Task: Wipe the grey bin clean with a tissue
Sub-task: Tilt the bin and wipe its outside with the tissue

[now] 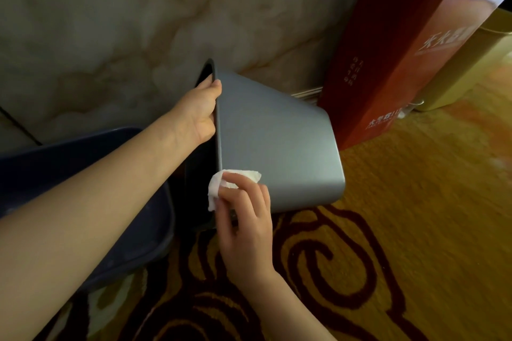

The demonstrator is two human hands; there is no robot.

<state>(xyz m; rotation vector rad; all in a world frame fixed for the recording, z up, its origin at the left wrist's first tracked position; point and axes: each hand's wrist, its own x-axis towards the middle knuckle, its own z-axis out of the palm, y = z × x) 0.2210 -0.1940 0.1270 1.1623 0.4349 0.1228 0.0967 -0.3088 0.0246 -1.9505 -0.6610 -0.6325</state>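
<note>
Grey bin tipped on its side over patterned carpet, mouth facing left toward camera side, base pointing right. Landmark for everything below: the bin.

Left hand at bin's upper rim, fingers clamped over the rim edge: thumb on the outside at the top, other fingers curled inside the mouth and mostly hidden. Holding the bin tilted; whether the bin's lower edge touches the carpet cannot be told, hidden by the right hand.

Right hand at bin's lower rim, near side. Fingers together and pressed down on white tissue, pinning it against the outer wall right at the rim. Tissue crumpled, partly wrapped over the rim edge, part sticking out above and left of the fingertips.

Bin outer wall smooth, matte grey, light sheen toward the base. Inside of the mouth dark, no detail readable.

Left of bin, just beside its mouth: dark blue tub on the floor, partly under the left forearm.

Behind bin: pale marbled wall.

Right of and behind bin: tall red box with white printed characters, standing upright, close to the bin's base but contact not clear. Further right of that: gold-coloured container, partly cut off by the frame.
</note>
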